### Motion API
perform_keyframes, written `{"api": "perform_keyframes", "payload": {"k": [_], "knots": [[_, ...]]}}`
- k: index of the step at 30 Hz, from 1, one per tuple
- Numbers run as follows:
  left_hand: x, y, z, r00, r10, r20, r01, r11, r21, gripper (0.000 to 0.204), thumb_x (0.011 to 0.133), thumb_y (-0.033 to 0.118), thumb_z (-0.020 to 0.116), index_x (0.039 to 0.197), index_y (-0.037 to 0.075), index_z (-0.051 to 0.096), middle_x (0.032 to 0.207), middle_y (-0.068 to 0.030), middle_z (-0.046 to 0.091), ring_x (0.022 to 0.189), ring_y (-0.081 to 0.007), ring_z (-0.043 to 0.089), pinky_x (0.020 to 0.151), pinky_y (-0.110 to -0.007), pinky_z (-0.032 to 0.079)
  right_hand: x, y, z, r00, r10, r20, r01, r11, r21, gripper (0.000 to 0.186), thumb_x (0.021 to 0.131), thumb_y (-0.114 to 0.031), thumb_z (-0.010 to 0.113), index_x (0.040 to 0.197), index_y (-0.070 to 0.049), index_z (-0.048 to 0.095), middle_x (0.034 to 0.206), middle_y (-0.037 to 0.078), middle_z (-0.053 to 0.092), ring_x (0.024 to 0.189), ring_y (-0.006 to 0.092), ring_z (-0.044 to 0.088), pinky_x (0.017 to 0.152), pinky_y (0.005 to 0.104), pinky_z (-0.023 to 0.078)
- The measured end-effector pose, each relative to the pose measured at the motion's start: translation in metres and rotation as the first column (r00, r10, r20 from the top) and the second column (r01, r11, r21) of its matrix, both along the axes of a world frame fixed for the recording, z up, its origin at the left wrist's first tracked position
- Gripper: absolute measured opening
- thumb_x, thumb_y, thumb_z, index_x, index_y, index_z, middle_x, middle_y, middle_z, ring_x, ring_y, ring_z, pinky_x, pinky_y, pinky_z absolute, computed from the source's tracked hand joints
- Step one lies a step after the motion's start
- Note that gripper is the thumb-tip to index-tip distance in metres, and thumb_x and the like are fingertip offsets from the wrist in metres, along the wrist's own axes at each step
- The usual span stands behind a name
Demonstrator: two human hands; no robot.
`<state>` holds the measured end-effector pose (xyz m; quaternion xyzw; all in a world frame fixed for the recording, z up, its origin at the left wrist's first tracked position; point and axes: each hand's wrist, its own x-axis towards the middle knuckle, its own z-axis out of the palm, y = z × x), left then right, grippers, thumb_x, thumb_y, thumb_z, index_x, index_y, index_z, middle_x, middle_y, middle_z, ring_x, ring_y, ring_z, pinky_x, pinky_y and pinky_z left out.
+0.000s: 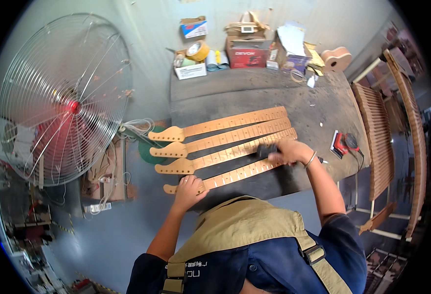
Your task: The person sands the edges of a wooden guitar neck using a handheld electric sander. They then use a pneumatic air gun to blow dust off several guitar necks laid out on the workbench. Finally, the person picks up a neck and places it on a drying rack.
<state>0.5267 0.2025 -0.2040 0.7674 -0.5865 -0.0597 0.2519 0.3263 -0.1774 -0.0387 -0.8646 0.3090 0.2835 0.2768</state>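
Several light wooden guitar necks lie side by side on the dark workbench, their headstocks to the left. My left hand grips the nearest guitar neck where its headstock meets the fretboard, fingers pressed over the wood. Around a dark block-like tool, my right hand is closed above the right end of that neck. The tool's exact kind is not clear, nor whether it touches the wood. Just beyond lies another guitar neck, partly behind the tool and my right hand.
A red and black power sander with a cord rests at the bench's right. Cardboard boxes, yellow tape and a small guitar-shaped wooden piece line the back. A large wire-caged fan stands left; a slatted rack stands right.
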Motion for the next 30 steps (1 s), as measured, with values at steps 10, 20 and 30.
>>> {"api": "perform_keyframes", "payload": {"k": [10, 20, 30], "knots": [[-0.004, -0.007, -0.016, 0.975, 0.141, -0.170, -0.140, 0.990, 0.020, 0.051, 0.073, 0.038, 0.092, 0.102, 0.006, 0.064, 0.110, -0.0125, 0.057, 0.109, -0.0360, 0.055, 0.098, -0.048, 0.047, 0.058, 0.072, 0.003, 0.987, 0.163, -0.016, -0.157, 0.970, 0.188, 0.055, 0.102, -0.045, 0.069, 0.105, 0.009, 0.063, 0.077, 0.019, 0.071, 0.053, 0.0224, 0.068, 0.051, 0.0391, 0.055], [-0.008, -0.013, -0.022, 0.997, 0.013, -0.075, -0.011, 0.999, 0.038, 0.046, 0.080, 0.034, 0.089, 0.106, 0.006, 0.063, 0.107, -0.0127, 0.057, 0.108, -0.0355, 0.054, 0.097, -0.049, 0.044, -0.076, 0.056, 0.007, 0.976, -0.216, -0.020, 0.214, 0.944, 0.249, 0.048, 0.098, -0.042, 0.077, 0.093, 0.004, 0.067, 0.064, 0.013, 0.065, 0.054, 0.0217, 0.068, 0.051, 0.0368, 0.052], [-0.047, -0.063, -0.024, 0.997, 0.019, -0.081, -0.021, 0.999, -0.030, 0.046, 0.082, 0.031, 0.087, 0.112, 0.007, 0.063, 0.105, -0.0125, 0.056, 0.102, -0.0340, 0.057, 0.090, -0.046, 0.047, -0.197, 0.090, 0.012, 0.833, -0.548, -0.071, 0.530, 0.756, 0.384, 0.053, 0.098, -0.043, 0.078, 0.075, 0.003, 0.064, 0.060, 0.005, 0.064, 0.047, 0.0154, 0.064, 0.047, 0.0335, 0.052]]}}
